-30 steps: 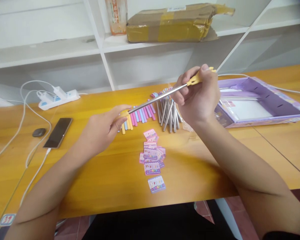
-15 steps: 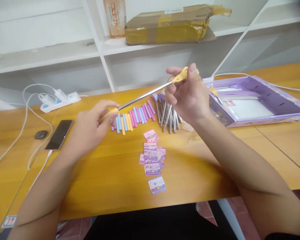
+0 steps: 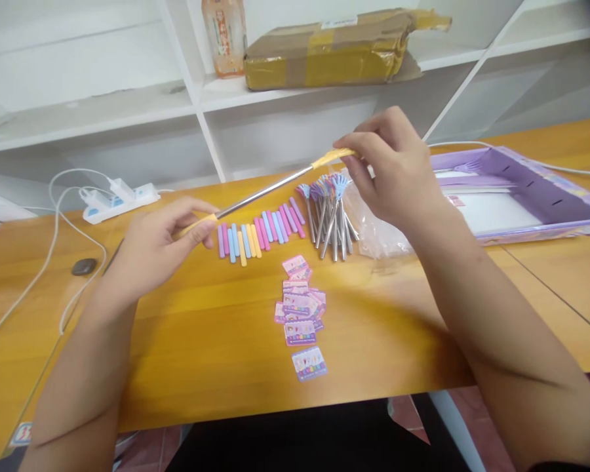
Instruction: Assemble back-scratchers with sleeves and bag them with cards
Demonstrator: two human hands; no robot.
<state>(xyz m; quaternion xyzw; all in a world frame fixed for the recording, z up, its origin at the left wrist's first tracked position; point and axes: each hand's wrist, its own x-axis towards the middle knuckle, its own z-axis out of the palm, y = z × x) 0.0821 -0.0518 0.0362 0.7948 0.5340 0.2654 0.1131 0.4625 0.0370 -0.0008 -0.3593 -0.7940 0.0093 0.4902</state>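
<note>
A silver rod with yellow ends [image 3: 265, 191] is held aloft between my hands, slanting up to the right. My left hand [image 3: 164, 239] is closed round its yellow handle. My right hand [image 3: 391, 164] pinches the yellow head at the other end. Below the rod lie several pink, purple, blue and yellow sleeves [image 3: 260, 233] in a row. Several silver rods with coloured hand-shaped heads [image 3: 332, 216] are heaped to their right. Small printed cards [image 3: 299, 305] form a loose column nearer the front of the table.
Clear plastic wrapping [image 3: 378, 226] sits beside a purple open box [image 3: 531, 229] at the right. A power strip [image 3: 122, 202] with white cables and a dark mouse-like object [image 3: 84, 266] are at the left. On the shelf stand a bottle [image 3: 225, 39] and a taped carton [image 3: 324, 56].
My right hand has turned over, palm now downward, and pinches the yellow head from above. My left hand has shifted slightly left with the handle. The plastic wrapping shows more fully.
</note>
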